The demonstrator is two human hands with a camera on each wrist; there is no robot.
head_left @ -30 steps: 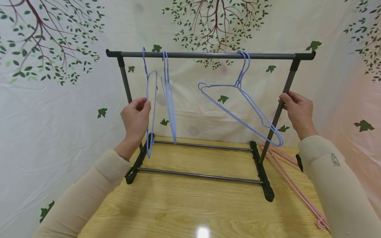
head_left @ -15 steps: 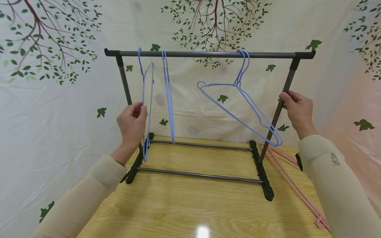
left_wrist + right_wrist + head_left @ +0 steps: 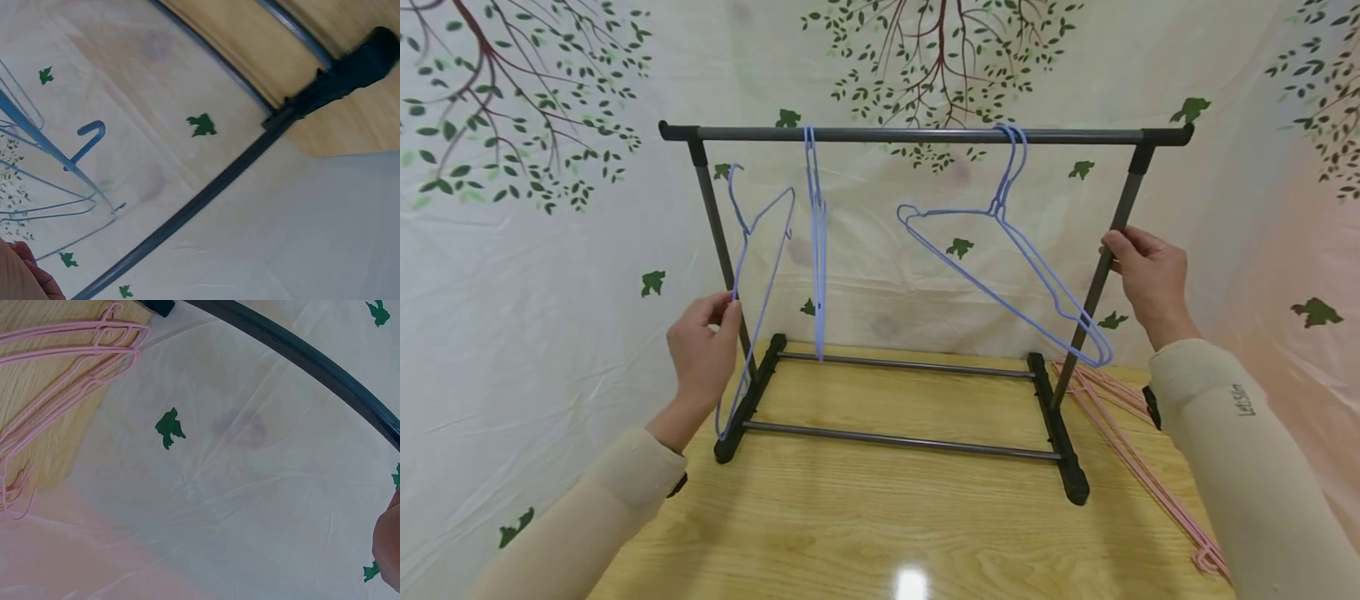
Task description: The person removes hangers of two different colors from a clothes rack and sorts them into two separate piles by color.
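My left hand (image 3: 703,346) pinches one side of a blue wire hanger (image 3: 746,228), near the left upright of a dark clothes rack (image 3: 910,136). That hanger's hook is below the rail and off it. With thumb and fingers my right hand (image 3: 1150,279) grips the right upright (image 3: 1122,196). Blue hangers (image 3: 818,250) hang edge-on left of the rail's middle, and another blue pair (image 3: 955,215) hangs to the right, turned more broadside. In the left wrist view, fingers (image 3: 28,275) show only at the lower left corner.
Pink hangers (image 3: 1138,467) lie on the wooden table (image 3: 880,525) right of the rack, partly behind my right sleeve. The rack's black feet (image 3: 1060,442) and two low crossbars (image 3: 902,442) stand on the table. A leaf-printed cloth (image 3: 880,275) hangs behind.
My left hand has moved down and left with the blue hanger, whose hook has come off the rail. The hangers beside it have swung slightly. My right hand stays on the upright.
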